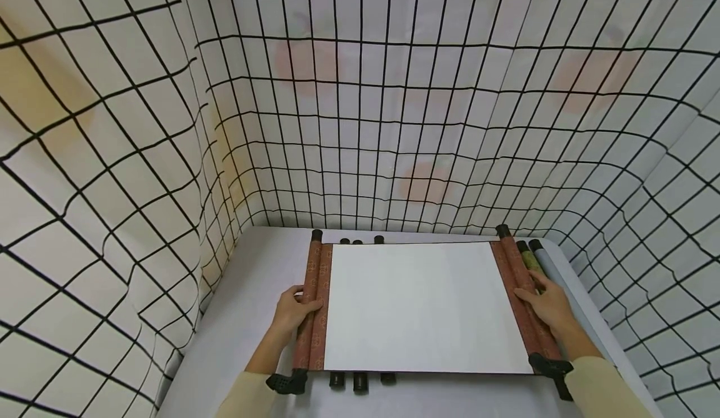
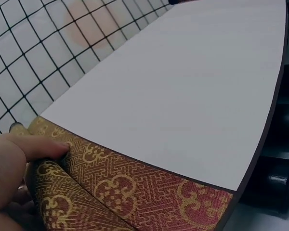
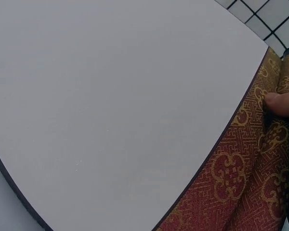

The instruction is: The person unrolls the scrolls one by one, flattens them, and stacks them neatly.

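A hand scroll lies unrolled on the grey table [image 1: 247,305], its blank white sheet [image 1: 422,305] facing up between two red-and-gold brocade ends. My left hand [image 1: 292,312] holds the left roll [image 1: 312,274], with fingers curled over it. In the left wrist view a finger of the left hand [image 2: 19,154] presses on the brocade [image 2: 135,187] beside the white sheet [image 2: 183,96]. My right hand [image 1: 548,305] holds the right roll [image 1: 512,265]. In the right wrist view one fingertip [image 3: 284,103] presses the brocade [image 3: 241,178] at the edge of the sheet [image 3: 111,96].
Black end caps of other rolls [image 1: 360,380] stick out from under the scroll at the front and at the back [image 1: 360,240]. A green scroll [image 1: 529,260] and a grey one [image 1: 548,265] lie along the right roll. Black-gridded white cloth [image 1: 394,124] walls the table on three sides.
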Demonstrator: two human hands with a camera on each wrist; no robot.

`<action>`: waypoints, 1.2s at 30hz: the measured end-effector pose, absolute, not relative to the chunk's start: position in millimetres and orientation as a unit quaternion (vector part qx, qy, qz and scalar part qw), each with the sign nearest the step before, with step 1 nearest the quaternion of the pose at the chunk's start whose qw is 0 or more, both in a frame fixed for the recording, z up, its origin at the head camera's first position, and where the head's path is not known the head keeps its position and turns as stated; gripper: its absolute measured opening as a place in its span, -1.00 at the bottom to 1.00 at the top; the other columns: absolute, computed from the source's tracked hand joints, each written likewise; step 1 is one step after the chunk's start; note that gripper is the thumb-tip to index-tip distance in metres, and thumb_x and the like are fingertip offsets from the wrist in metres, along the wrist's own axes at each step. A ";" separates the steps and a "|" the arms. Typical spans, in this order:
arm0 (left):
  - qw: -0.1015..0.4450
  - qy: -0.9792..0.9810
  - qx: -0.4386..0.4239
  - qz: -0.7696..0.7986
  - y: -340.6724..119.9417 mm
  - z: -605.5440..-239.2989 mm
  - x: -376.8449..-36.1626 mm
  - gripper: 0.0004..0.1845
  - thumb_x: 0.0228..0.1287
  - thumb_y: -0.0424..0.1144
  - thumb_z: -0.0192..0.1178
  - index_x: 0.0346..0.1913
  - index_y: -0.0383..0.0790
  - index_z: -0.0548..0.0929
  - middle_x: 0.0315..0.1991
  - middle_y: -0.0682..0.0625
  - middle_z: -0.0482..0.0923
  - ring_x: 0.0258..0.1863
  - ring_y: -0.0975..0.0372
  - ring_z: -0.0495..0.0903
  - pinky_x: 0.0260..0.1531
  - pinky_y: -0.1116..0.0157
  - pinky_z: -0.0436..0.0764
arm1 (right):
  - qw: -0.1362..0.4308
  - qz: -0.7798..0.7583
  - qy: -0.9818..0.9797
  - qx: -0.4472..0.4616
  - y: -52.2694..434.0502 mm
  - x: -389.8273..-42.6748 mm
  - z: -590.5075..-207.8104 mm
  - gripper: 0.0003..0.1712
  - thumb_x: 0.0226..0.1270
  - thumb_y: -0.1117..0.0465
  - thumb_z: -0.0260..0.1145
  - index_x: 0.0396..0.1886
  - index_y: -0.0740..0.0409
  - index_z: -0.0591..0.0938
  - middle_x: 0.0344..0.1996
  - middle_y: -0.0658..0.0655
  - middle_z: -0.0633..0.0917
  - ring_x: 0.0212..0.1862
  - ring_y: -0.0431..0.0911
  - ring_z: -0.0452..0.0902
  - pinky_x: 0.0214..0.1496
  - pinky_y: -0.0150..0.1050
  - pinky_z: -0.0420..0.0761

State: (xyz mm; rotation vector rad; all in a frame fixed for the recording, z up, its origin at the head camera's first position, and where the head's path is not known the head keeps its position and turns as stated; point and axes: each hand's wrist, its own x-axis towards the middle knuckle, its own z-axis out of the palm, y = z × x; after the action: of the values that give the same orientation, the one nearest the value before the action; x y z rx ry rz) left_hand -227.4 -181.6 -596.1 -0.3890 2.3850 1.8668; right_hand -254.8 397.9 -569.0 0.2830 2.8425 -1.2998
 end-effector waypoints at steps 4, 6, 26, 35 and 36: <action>0.050 0.792 -0.128 0.595 -178.2 -599.3 -235.5 -0.24 0.20 -0.20 0.52 0.36 -0.51 0.46 -0.04 -0.23 0.59 -0.11 0.00 0.62 -0.16 0.09 0.64 | -0.003 -0.388 0.917 0.092 401.1 -259.9 -579.4 -0.07 0.48 0.00 0.38 0.56 0.44 0.19 0.27 0.62 0.40 0.20 0.45 0.40 0.06 0.24 0.50; 0.052 0.797 -0.127 0.588 -176.7 -600.5 -239.1 -0.23 0.18 -0.17 0.53 0.34 -0.51 0.47 -0.01 -0.22 0.59 -0.06 -0.01 0.60 -0.11 0.06 0.62 | -0.001 -0.381 0.920 0.092 403.4 -261.3 -584.6 -0.09 0.49 0.03 0.38 0.55 0.45 0.20 0.25 0.64 0.41 0.20 0.48 0.40 0.05 0.25 0.52; 0.056 0.817 -0.131 0.559 -167.6 -619.3 -250.1 -0.32 0.14 -0.23 0.52 0.25 -0.56 0.55 -0.08 -0.22 0.63 -0.10 -0.02 0.62 -0.15 0.04 0.65 | -0.027 -0.263 0.962 0.066 403.4 -275.1 -619.0 -0.24 0.52 0.13 0.30 0.48 0.52 0.28 0.20 0.67 0.46 0.18 0.56 0.39 0.08 0.41 0.46; 0.035 0.850 -0.102 0.516 -165.8 -623.3 -244.8 -0.31 0.19 -0.12 0.54 0.21 -0.56 0.56 -0.08 -0.24 0.65 -0.11 -0.04 0.64 -0.16 0.00 0.67 | -0.021 -0.175 0.984 0.036 393.1 -272.7 -630.5 -0.35 0.55 0.21 0.23 0.41 0.56 0.30 0.14 0.67 0.46 0.08 0.58 0.43 -0.14 0.45 0.51; 0.030 0.853 -0.097 0.512 -165.8 -623.2 -243.8 -0.31 0.19 -0.12 0.54 0.20 -0.57 0.56 -0.08 -0.25 0.65 -0.11 -0.05 0.65 -0.16 0.00 0.68 | -0.028 -0.161 0.986 0.027 391.0 -272.5 -630.9 -0.37 0.54 0.23 0.23 0.38 0.58 0.32 0.13 0.67 0.45 0.08 0.59 0.42 -0.13 0.45 0.50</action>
State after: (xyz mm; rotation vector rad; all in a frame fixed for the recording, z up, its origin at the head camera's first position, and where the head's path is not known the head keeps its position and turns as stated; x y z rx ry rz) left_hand -243.8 -165.8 -623.2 -0.2978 2.6302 1.5794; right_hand -272.5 391.0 -630.9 0.0870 3.1557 -0.5142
